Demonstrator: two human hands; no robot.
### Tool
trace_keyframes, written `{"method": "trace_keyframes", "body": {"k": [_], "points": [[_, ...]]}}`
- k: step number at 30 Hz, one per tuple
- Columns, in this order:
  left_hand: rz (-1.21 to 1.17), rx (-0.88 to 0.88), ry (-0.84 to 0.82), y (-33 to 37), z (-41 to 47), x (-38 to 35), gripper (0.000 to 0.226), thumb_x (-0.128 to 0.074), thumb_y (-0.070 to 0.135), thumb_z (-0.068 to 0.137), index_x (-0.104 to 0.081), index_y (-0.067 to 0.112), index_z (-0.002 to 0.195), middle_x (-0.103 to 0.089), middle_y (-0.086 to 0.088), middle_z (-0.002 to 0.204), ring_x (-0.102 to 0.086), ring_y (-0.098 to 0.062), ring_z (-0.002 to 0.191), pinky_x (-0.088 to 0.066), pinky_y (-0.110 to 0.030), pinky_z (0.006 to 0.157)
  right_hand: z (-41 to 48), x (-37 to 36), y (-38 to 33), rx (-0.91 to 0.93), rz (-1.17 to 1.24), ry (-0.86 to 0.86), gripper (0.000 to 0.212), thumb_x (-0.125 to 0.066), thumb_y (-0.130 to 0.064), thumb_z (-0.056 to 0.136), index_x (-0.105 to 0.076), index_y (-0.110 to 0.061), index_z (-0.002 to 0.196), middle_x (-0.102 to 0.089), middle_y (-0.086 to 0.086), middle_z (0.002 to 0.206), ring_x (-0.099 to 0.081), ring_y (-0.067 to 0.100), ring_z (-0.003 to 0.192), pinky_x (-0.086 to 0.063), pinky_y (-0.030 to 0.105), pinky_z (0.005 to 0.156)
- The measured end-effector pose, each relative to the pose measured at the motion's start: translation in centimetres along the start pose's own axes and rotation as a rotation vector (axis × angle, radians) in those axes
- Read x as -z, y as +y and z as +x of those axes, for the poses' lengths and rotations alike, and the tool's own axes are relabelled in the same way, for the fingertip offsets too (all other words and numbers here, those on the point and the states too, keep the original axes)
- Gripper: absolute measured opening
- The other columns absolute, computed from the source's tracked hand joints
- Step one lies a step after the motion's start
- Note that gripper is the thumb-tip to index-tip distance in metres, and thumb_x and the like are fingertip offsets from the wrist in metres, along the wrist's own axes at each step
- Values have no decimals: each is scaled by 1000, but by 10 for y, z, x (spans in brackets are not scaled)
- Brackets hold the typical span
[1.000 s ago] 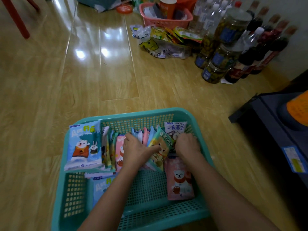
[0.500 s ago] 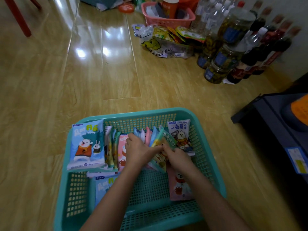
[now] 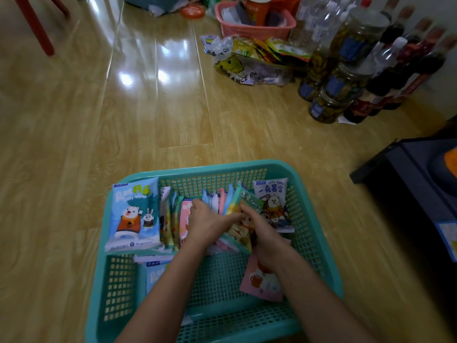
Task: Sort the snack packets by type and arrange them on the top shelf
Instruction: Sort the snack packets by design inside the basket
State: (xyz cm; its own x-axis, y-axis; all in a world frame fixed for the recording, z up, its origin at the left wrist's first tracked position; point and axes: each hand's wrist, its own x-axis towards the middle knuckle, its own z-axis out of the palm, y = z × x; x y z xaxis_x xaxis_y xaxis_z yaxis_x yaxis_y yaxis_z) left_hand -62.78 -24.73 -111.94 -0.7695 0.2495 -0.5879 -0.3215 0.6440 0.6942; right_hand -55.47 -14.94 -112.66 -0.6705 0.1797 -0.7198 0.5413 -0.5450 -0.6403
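In the teal basket [image 3: 222,167] (on a wooden floor [image 3: 148,120]), the left hand [image 3: 207,226] grips the upright packets [image 3: 228,198]; the right hand [image 3: 265,233] pinches the green packet [image 3: 249,203] at their right.

near half of teal basket [image 3: 210,167]: open mesh between flat pink packet [image 3: 262,283] and flat blue packet [image 3: 155,276] | far half: blocked by upright packets [image 3: 173,219], nearly wall to wall | left and ahead: bare wooden floor [image 3: 111,120] | right: dark cabinet [image 3: 408,184] near | far right: jars and bottles [image 3: 329,105] crowded together
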Motion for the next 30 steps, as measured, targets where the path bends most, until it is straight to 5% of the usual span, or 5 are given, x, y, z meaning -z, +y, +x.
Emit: {"method": "trace_keyframes", "body": {"k": [8, 18, 22, 25, 30], "points": [[-176, 28, -59, 3, -12, 7, 116, -71, 60, 26, -27, 19, 124, -54, -10, 114, -62, -30, 99, -55, -47, 84, 4, -1, 0, -10, -3, -26, 45, -56, -44, 83, -68, -11, 112, -70, 15, 109, -66, 29, 104, -50, 43, 95], [-390, -34, -79, -5, -24, 23, 97, -77, 48, 38, -39, 15, 122, -63, -5, 107, -67, -19, 91, -57, -40, 81, 5, -15, 2, 12, 48, -108, 49, -63, -42, 79, -64, -12, 118, -69, 16, 112, -64, 32, 107, -47, 45, 99], [-454, -54, -140, -11, -30, 39, 95, -71, 52, 65, -29, 18, 143, -45, 7, 136, -49, -19, 125, -42, -37, 102, 7, -38, -4, 61, -104, 50, 85, -79, -52, 56, -51, -16, 127, -67, 8, 115, -67, 26, 100, -52, 42, 93], [-436, -47, -151, -19, -32, 47, 104, -59, 71, 54, -29, 29, 145, -36, 7, 149, -39, -18, 134, -31, -46, 111, 3, -53, -4, 160, -299, 111, 73, -72, -49, 71, -41, -20, 130, -59, -1, 122, -60, 17, 106, -47, 33, 90], [-361, -158, -47, -29, -42, 53, 62, -52, 40, 80, -38, 26, 138, -55, 6, 132, -54, -12, 119, -44, -33, 102, 2, -72, 5, 280, -439, 176, 53, -68, -41, 78, -52, -18, 122, -64, 2, 115, -62, 20, 105, -48, 38, 94]]}}
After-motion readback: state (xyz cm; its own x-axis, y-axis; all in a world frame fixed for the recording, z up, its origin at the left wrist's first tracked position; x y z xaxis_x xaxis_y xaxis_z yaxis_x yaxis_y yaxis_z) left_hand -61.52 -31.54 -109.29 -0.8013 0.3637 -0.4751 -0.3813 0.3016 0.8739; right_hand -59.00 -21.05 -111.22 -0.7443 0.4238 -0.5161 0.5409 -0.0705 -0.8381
